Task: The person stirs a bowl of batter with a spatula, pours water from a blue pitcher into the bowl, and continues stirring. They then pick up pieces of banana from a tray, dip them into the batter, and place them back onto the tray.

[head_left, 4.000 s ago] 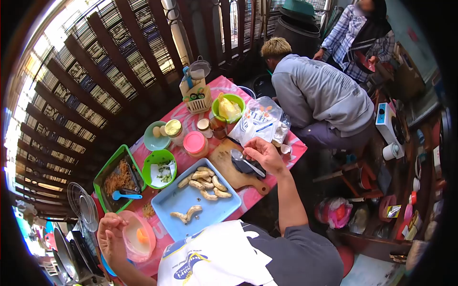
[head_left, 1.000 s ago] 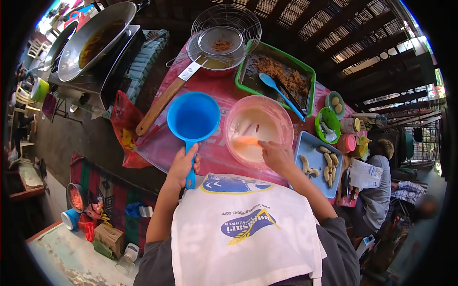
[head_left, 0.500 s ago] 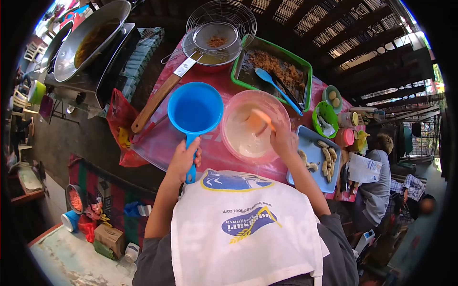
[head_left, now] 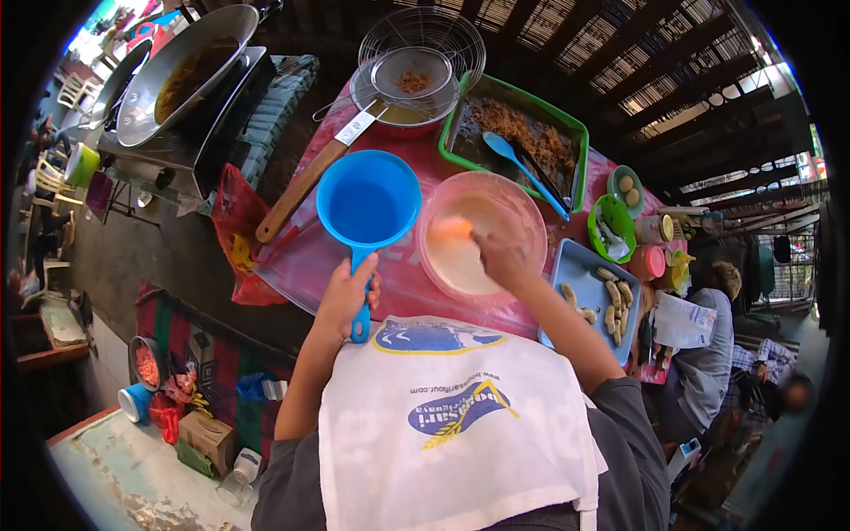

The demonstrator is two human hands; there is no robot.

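Observation:
My left hand point(head_left: 347, 296) is closed around the handle of a blue dipper point(head_left: 368, 196), which is held upright over the table's near left side. Beside it stands a pink bowl point(head_left: 534, 212) of pale, creamy batter point(head_left: 465, 261). My right hand point(head_left: 506, 255) is over the bowl, its fingers closed on an orange spatula point(head_left: 452, 230) whose head is smeared by motion in the batter. To the right of the bowl, a light blue tray point(head_left: 565, 265) holds several peeled bananas point(head_left: 613, 305).
Behind the bowl lies a green-rimmed tray point(head_left: 584, 168) with brown crumbs and a blue spoon point(head_left: 522, 173). A wooden-handled strainer point(head_left: 305, 190) rests beyond the dipper. A large wok point(head_left: 142, 106) stands on a stove at left. Another person point(head_left: 704, 345) sits at right.
My right hand has moved left and further over the bowl, and the orange spatula head has swung left through the batter. My left hand still holds the dipper. The whole view has shifted slightly.

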